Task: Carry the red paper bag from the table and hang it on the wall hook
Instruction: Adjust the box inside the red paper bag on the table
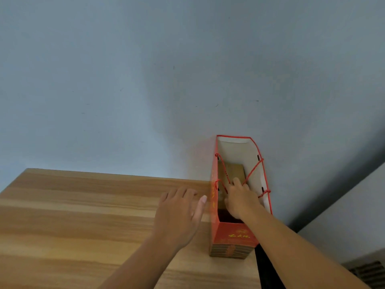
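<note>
- Presently the red paper bag (pixel 233 238) is seen standing upright at the right end of the table (pixel 83 215), close against the wall (pixel 145 80), its mouth open to the camera
- The right hand (pixel 239 197) is reached into the bag's mouth, its fingers closed around the red cord handles (pixel 252 170) where the two loops are drawn together; the cords run taut from the fingers to the bag's rims
- The left hand (pixel 179 213) is held open and flat, nothing in it, just beside the bag's left wall (whether it touches the paper cannot be told)
- No wall hook is shown, so its place must be found before the carry is begun
- Both loops are best gathered evenly, so that the bag is lifted level and neither side of the paper is strained
- A straight upward lift is advised, since something dark lies inside the bag and a tilt could shift it
- The free hand may be kept beside the bag to steady it as the lift is made
</note>
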